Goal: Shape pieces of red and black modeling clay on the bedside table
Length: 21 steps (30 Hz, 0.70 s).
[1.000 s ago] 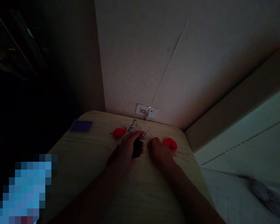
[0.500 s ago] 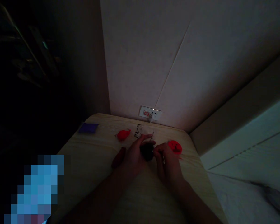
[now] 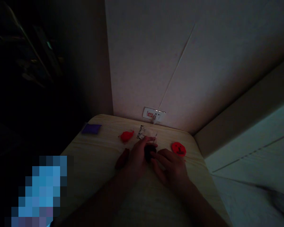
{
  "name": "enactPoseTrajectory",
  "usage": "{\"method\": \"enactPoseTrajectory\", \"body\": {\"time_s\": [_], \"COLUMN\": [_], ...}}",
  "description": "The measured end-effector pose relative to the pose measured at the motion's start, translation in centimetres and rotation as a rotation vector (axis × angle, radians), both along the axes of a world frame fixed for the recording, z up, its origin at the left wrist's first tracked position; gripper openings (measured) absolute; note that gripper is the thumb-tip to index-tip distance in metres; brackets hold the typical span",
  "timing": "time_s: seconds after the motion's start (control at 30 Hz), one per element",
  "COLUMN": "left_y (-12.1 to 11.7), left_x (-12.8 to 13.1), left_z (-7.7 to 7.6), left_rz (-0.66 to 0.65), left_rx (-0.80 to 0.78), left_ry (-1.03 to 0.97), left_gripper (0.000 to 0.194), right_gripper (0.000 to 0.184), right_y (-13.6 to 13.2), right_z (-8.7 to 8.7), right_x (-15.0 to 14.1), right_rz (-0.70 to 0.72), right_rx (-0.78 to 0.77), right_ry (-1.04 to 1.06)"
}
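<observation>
On the things in this view, I can read 0 words, 0 numbers and 0 brand names.

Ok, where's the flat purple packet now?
In the head view, the flat purple packet lies at the pale wooden table's far left corner, left of the small red lump.

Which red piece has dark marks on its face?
The round red disc, just beyond the right hand. The bright red lump and dark red lump show no such marks.
</observation>
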<state>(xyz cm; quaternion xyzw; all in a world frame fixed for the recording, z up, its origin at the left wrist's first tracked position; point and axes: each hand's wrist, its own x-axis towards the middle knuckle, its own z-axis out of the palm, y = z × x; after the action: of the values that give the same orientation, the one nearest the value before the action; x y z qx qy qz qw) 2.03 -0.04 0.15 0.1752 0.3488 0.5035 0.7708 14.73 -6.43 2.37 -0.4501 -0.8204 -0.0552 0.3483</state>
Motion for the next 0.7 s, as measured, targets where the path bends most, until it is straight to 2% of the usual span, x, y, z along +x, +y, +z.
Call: {"method": "enactPoseTrajectory", "body": {"time_s": [0.07, 0.13, 0.2, 0.27, 0.37, 0.57, 0.7], "left_y": [0.0, -0.2, -0.4, -0.7, -1.1, -1.1, -1.6], "left_x": [-0.1, -0.1, 0.0, 0.2, 0.4, 0.0, -0.5], "left_z": [0.2, 0.4, 0.5, 0.5, 0.4, 0.5, 0.8], "left_rz": [-0.001, -0.002, 0.001, -0.009, -0.105, -0.276, -0.498], "left_rx": [0.030, 0.058, 0.093, 0.140, 0.181, 0.177, 0.302], "left_ry": [0.030, 0.074, 0.147, 0.220, 0.265, 0.108, 0.159], "left_gripper": [0.032, 0.034, 0.032, 0.028, 0.029, 0.033, 0.038], "right_gripper": [0.026, 0.035, 0.047, 0.055, 0.026, 0.037, 0.041], "right_y": [0.0, 0.3, 0.8, 1.3, 2.0, 3.2, 4.7], "right_z": [-0.2, -0.5, -1.0, -1.4, -1.7, 0.0, 0.8], "right_x": [0.3, 0.5, 0.7, 0.7, 0.8, 2.8, 4.0], "right_rz": [-0.025, -0.139, -0.239, -0.247, -0.191, -0.307, -0.347], "right_rx": [-0.027, -0.094, -0.213, -0.317, -0.428, -0.492, -0.714], "right_ry": [0.199, 0.418, 0.612, 0.736, 0.839, 1.109, 1.085]}}
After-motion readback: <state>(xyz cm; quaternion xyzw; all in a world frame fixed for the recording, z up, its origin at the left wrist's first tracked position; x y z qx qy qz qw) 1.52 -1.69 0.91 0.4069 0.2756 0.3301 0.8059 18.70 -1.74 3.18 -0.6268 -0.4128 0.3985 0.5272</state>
